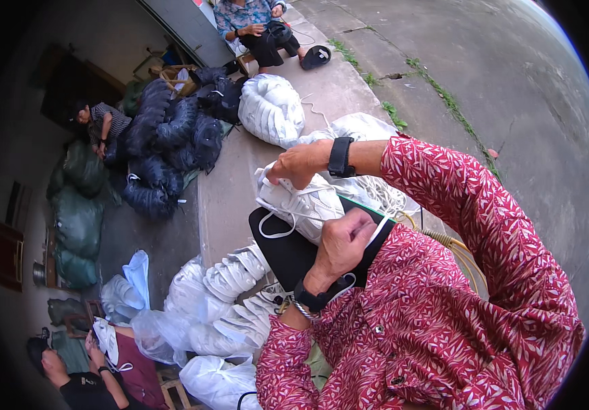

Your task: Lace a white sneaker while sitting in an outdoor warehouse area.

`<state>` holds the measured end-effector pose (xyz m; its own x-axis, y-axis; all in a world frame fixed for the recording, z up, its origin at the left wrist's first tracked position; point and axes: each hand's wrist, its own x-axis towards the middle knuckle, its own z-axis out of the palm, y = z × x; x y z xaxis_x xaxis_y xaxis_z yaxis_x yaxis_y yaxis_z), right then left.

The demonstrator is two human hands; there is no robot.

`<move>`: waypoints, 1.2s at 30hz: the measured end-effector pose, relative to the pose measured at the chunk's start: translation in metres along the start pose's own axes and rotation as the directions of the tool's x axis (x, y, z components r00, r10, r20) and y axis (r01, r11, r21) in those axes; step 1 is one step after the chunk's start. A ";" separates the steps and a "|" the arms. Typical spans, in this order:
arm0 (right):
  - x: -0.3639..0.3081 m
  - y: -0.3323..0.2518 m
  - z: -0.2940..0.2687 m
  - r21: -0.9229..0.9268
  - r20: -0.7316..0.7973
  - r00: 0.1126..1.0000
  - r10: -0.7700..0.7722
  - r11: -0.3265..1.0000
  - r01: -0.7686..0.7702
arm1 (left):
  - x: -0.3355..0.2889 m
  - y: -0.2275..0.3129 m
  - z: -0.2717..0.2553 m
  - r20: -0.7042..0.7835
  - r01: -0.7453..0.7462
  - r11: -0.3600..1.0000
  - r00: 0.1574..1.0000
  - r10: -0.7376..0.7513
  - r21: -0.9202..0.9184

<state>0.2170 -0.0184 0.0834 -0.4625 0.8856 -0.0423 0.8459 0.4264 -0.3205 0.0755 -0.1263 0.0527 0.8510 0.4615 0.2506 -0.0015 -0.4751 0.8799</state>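
The person holds a white shoe up in front of the chest. The shoe lies on its side on a black board that rests on the lap.

The right hand is at the top of the shoe, on the far side from the body. Its fingers are curled and pressed together, and they grip the top edge of the shoe. A black watch sits on that wrist.

The left hand is at the near end of the shoe, closer to the body. It is closed like a loose fist. Its fingers pinch a white lace that hangs from the shoe in a loop. A black band and a thin chain are on that wrist.

So the shoe sits between the two hands, touching both. The right hand is above it and the left hand is below it.

Both sleeves are red with small white leaves.

Just below the board lie rows of white shoes, some in clear bags. A big white bundle sits farther away on the concrete step. Beside it is a heap of dark bundles. Green sacks are stacked at the left.

Three other people sit around: one at the top, one by the dark heap, and one at the bottom left who holds a white shoe too.
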 end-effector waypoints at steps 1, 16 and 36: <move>0.000 0.000 -0.002 -0.006 0.064 0.998 0.022 1.000 -0.022 | 0.003 -0.007 -0.008 -0.004 0.165 0.984 0.986 -0.166 -0.070; -0.027 0.006 0.006 0.091 -0.200 0.973 -0.111 0.987 0.131 | 0.044 -0.079 -0.095 -0.354 0.430 0.809 0.887 -0.296 0.401; 0.014 -0.073 0.068 -0.034 -0.406 0.836 -0.370 0.920 0.390 | -0.090 -0.045 -0.193 -0.307 0.135 0.538 0.695 -0.650 -0.832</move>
<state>0.1304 -0.0498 0.0415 -0.5915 0.6573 0.4669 0.6067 0.7443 -0.2792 -0.1025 -0.0018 0.0685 0.4308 0.8597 -0.2743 -0.3226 0.4306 0.8430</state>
